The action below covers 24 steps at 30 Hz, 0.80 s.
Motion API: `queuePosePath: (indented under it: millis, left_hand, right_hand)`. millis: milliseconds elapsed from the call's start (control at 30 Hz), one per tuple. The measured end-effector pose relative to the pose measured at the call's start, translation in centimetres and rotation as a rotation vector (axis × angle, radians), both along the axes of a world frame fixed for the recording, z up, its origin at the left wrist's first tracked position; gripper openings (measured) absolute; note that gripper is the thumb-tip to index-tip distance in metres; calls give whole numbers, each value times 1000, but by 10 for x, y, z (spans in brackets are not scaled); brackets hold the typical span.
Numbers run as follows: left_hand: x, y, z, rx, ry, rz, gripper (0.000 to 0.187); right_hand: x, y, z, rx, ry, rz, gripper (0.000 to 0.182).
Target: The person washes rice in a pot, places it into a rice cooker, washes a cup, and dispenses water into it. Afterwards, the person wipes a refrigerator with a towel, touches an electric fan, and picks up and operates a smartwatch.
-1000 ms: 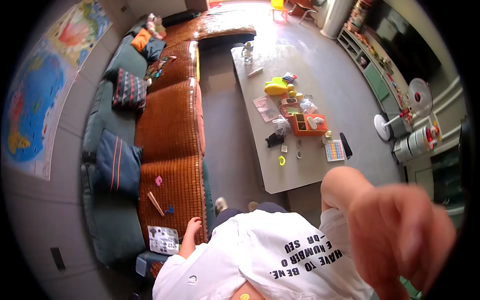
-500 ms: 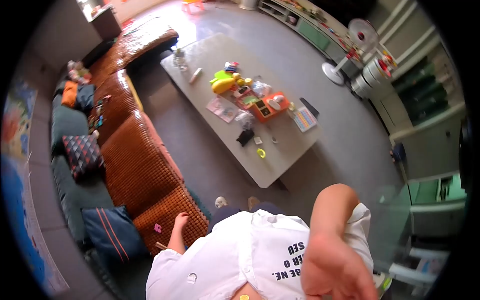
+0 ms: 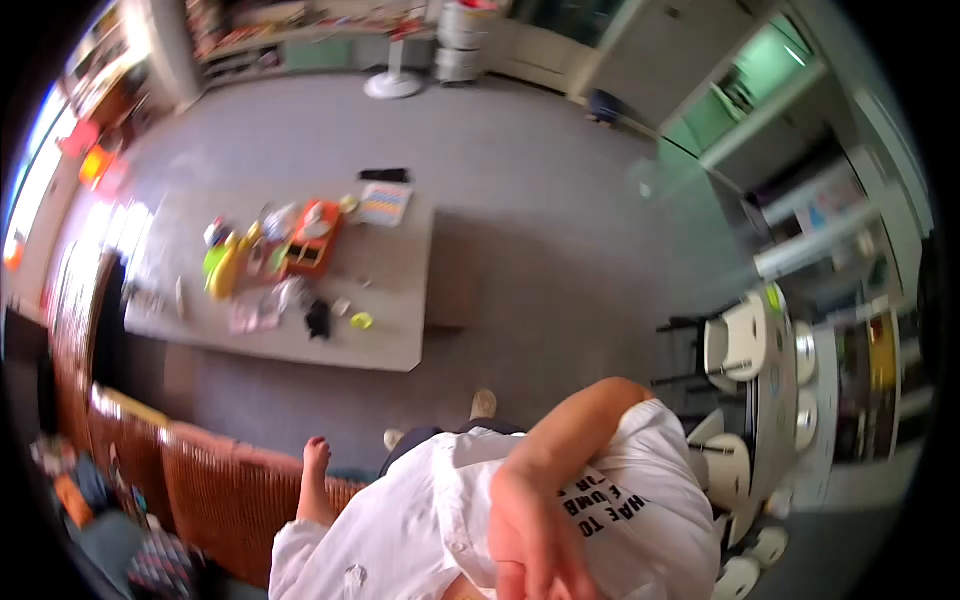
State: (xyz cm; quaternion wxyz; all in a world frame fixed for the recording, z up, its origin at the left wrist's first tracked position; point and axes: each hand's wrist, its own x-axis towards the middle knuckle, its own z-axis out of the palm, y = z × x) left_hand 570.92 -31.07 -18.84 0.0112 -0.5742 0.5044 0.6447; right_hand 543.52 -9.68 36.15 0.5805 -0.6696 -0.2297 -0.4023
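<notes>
My right hand [image 3: 538, 535] is raised close in front of the white shirt [image 3: 420, 520], its palm showing and its fingers apart. Nothing lies in it, though its fingertips run past the bottom edge. My left hand [image 3: 316, 456] is out at the left side, near the brown woven sofa seat [image 3: 215, 490]. It is small and blurred, so its finger pose is unclear, and no object shows in it. Beyond both hands stands a grey table [image 3: 380, 345] with an orange box [image 3: 313, 240], a yellow toy [image 3: 224, 272], a black item [image 3: 317, 318] and a yellow-green ring [image 3: 361, 320].
White chairs [image 3: 735, 340] stand around a dining table on the right, near a glass partition [image 3: 700, 215]. At the top are a fan base [image 3: 393, 85] and a white drum-like stack [image 3: 460, 45]. Two shoes [image 3: 483, 404] show on the grey floor [image 3: 540, 200].
The view has swung to the right, so the table and sofa now appear further left and the dining chairs have come in. My right hand has shifted left in the picture, over the chest.
</notes>
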Motion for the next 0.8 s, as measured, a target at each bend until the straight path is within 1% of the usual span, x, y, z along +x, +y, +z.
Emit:
queuePosePath:
  millis: [33, 67, 100, 133, 167, 200, 233, 267, 300, 367, 400, 433, 467, 500, 567, 600, 667, 700, 767, 800]
  left_hand:
    - [-11, -2, -6, 2, 14, -14, 30]
    - [-23, -9, -11, 65, 125, -41, 30]
    - [-41, -7, -3, -17, 132, -178, 25]
    - [-59, -11, -1, -108, 113, -368, 19]
    - [-79, 8, 18, -143, 141, -303, 15]
    - [-98, 11, 10, -143, 181, -422, 15]
    - [-130, 16, 13, -110, 115, -522, 15]
    - [-165, 33, 17, -72, 69, -600, 16]
    - [-197, 55, 20, -37, 27, -676, 16]
    - [-252, 96, 30, 1, -33, -808, 16]
    - [-276, 116, 35, 10, -53, -868, 17]
    - [-295, 134, 40, 18, -71, -919, 17]
    - [-313, 150, 44, 17, -85, -972, 17]
    - [-335, 164, 46, 19, -100, -1022, 18]
    - [-368, 187, 50, 31, -106, -1091, 19]
    - [-383, 200, 53, 39, -113, -1128, 19]
    - [-415, 227, 56, 61, -113, -1207, 20]
    - [-430, 238, 57, 77, -109, -1241, 20]
    - [-461, 258, 55, 113, -76, -1324, 21]
    - [-477, 268, 56, 121, -67, -1358, 22]
  right_hand:
    - [-8, 20, -5, 12, 215, 34, 33]
    - [-25, 24, -19, -127, 270, -87, 28]
    - [-38, 40, -18, -204, 321, -207, 26]
    - [-53, 56, -16, -284, 374, -323, 24]
    - [-57, 84, 0, -627, 291, -975, 24]
    - [-60, 115, 6, -1004, 205, -1610, 34]
    - [-67, 139, -7, -1048, 267, -1742, 30]
    - [-69, 151, -20, -1137, 213, -1947, 24]
    - [-77, 167, -33, -1087, 219, -2007, 19]
    - [-95, 206, -51, -951, 279, -2103, 18]
    - [-110, 232, -60, -967, 303, -2149, 18]
    - [-120, 259, -71, -864, 418, -2208, 21]
    - [-127, 280, -82, -751, 518, -2258, 27]
    - [-143, 303, -95, -748, 515, -2295, 27]
    - [-155, 357, -103, -431, 653, -2471, 18]
    - [-156, 385, -109, -432, 667, -2491, 18]
    - [-148, 440, -119, 19, 677, -2656, 18]
    - [-142, 465, -123, 27, 689, -2679, 18]
    - [-119, 504, -130, 439, 541, -2857, 20]
    - [-105, 517, -131, 454, 525, -2886, 20]
